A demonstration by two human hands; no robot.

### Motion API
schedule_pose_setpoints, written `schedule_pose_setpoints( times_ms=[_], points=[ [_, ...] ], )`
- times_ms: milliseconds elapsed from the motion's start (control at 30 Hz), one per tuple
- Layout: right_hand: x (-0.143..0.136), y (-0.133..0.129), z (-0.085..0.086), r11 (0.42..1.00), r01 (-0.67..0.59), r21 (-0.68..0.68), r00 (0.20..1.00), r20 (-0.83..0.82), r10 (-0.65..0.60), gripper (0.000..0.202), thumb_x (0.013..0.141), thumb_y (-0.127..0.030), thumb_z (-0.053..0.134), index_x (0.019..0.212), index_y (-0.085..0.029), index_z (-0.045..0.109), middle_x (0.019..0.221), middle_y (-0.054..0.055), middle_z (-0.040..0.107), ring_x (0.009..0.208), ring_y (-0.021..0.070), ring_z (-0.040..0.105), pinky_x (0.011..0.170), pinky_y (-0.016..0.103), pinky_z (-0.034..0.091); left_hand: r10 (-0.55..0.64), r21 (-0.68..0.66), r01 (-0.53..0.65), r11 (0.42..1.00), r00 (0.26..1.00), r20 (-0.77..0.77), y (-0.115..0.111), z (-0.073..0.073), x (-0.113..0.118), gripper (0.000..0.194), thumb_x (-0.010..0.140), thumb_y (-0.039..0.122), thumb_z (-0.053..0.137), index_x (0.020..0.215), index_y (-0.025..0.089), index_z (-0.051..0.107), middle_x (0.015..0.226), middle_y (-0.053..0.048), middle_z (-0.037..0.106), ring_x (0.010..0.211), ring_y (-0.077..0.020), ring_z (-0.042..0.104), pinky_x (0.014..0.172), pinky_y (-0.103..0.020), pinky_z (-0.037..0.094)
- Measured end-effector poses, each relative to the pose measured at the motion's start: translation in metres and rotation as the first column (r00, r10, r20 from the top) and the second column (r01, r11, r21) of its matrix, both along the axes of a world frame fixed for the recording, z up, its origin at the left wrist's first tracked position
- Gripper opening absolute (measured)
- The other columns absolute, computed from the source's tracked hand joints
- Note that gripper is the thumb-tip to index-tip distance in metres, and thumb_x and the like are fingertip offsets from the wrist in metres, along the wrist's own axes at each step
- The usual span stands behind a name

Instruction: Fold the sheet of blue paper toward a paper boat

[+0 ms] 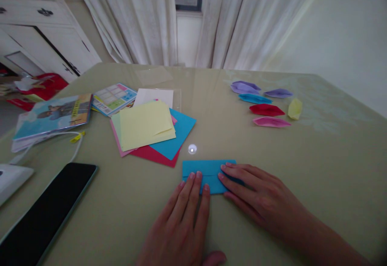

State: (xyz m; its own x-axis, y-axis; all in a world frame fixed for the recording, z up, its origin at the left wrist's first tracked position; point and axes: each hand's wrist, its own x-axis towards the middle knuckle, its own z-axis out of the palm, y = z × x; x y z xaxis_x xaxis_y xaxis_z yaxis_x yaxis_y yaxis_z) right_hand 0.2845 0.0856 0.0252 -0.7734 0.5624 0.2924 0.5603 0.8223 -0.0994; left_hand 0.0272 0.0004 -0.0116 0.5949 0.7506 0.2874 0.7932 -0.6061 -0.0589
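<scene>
A blue paper (208, 169), folded into a flat rectangle with a crease line running along it, lies on the table in front of me. My left hand (184, 221) rests flat with its fingertips on the lower left part of the paper, fingers stretched out. From the right, my right hand (260, 193) lies over the paper's right end, its fingers extended and covering the lower right corner. Neither hand grasps anything.
Left of centre, a stack of coloured sheets (145, 126) lies beside booklets (54, 114). A phone (51, 209) and white cable (79, 149) are at the left. Several small folded paper pieces (266, 109) lie at the back right of the table (326, 165).
</scene>
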Motion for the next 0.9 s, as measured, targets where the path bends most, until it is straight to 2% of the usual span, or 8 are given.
schedule_pose_setpoints(
  times_ms=[133,400,633,900],
  points=[
    [0.0006,-0.0006,0.0001,1.000,0.006,-0.009,1.000,-0.001,-0.006,0.032,0.111,-0.028,0.054,0.130,-0.019,0.078,0.129,0.012,0.079,0.113,0.0287,0.079,0.099,0.047,0.068,-0.008,-0.018,0.008,1.000,1.000,0.009,0.0006,0.0010,0.0001,0.099,0.101,0.079,0.041,0.164,0.003,0.038,0.162,-0.026,0.051,0.156,-0.0377,0.040,0.124,-0.045,0.028],
    [-0.0004,-0.0011,0.0011,1.000,0.002,-0.009,1.000,0.005,-0.002,0.038,0.115,-0.029,0.045,0.131,-0.018,0.077,0.129,0.011,0.080,0.115,0.0281,0.078,0.100,0.047,0.067,-0.014,-0.064,0.015,0.998,1.000,0.022,0.0033,0.0022,-0.0011,0.097,0.101,0.078,0.040,0.163,0.005,0.040,0.165,-0.026,0.048,0.157,-0.0382,0.038,0.122,-0.046,0.031],
    [-0.0001,-0.0015,0.0013,1.000,0.009,-0.008,1.000,-0.004,-0.009,0.033,0.112,-0.028,0.052,0.132,-0.021,0.077,0.130,0.011,0.079,0.115,0.0261,0.077,0.102,0.043,0.065,0.011,-0.046,-0.010,0.999,1.000,0.010,0.0008,0.0005,-0.0009,0.095,0.100,0.076,0.045,0.164,0.006,0.039,0.165,-0.025,0.047,0.157,-0.0384,0.037,0.123,-0.046,0.031],
    [-0.0028,-0.0048,0.0039,0.999,0.035,-0.012,0.999,0.022,-0.035,0.034,0.112,-0.029,0.051,0.133,-0.020,0.077,0.131,0.012,0.079,0.112,0.0290,0.078,0.097,0.048,0.067,-0.012,-0.093,0.013,0.996,1.000,0.006,0.0027,0.0038,-0.0045,0.096,0.099,0.076,0.048,0.165,0.007,0.038,0.168,-0.025,0.043,0.158,-0.0385,0.037,0.123,-0.046,0.036]
  ],
)
